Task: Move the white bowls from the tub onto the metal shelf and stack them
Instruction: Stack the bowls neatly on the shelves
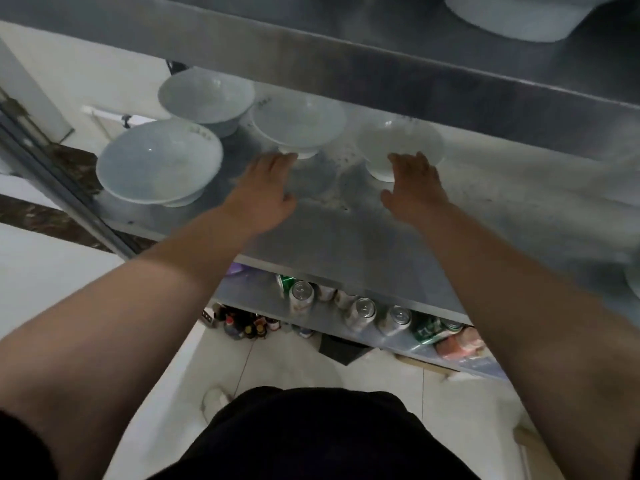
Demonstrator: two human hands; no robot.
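Several white bowls stand on the metal shelf. Two stacked piles sit at the left: a near pile and a far pile. A single bowl stands mid-shelf, and my left hand hovers just in front of its foot, fingers apart, holding nothing. Another bowl stands to the right; my right hand rests against its near side, fingers spread, and a grip on it cannot be made out. The tub is out of sight.
An upper shelf overhangs close above the bowls, with another white bowl on it. A lower shelf holds several drink cans. Bottles stand on the tiled floor below.
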